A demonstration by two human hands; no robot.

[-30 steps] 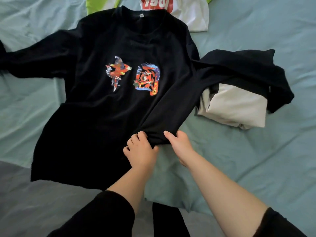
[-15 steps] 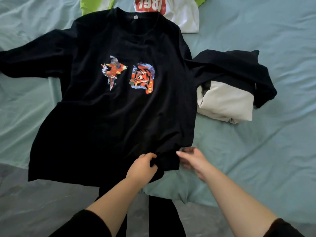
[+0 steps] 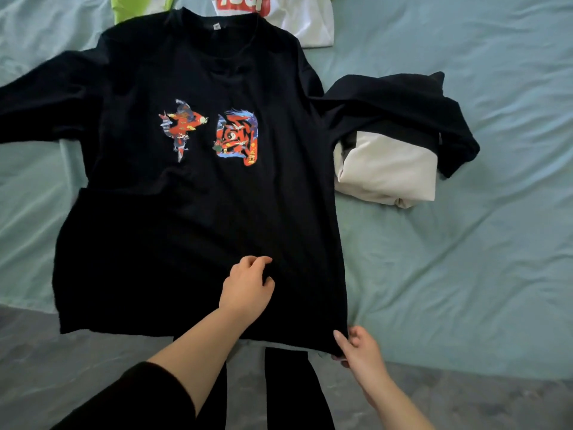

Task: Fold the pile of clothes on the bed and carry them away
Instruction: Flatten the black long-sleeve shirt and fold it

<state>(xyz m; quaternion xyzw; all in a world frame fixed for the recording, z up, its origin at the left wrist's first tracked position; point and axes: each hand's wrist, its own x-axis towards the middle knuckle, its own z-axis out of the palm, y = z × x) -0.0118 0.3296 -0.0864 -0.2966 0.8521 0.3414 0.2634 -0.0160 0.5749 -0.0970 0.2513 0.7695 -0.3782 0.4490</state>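
Since the earlier frame the bunched lower hem of the black shirt (image 3: 198, 212) has been drawn down and outward, and the two hands, then close together on it, have separated. The shirt lies front up and spread across the bed (image 3: 465, 274), collar at the far side, hem at the near edge.

Right hand (image 3: 359, 349): thumb on top, fingers (image 3: 356, 338) beneath, pinching the shirt's lower corner at the bed edge.

Left hand (image 3: 248, 287): rests on the lower middle of the shirt, fingers loosely curled with tips on the cloth; whether they nip any fabric cannot be told.

A folded white garment (image 3: 387, 169) sits just beside the shirt, with dark cloth draped over its far part. Beyond the collar lie a white top with red print (image 3: 297, 20) and a green garment (image 3: 136, 10), both partly covered.
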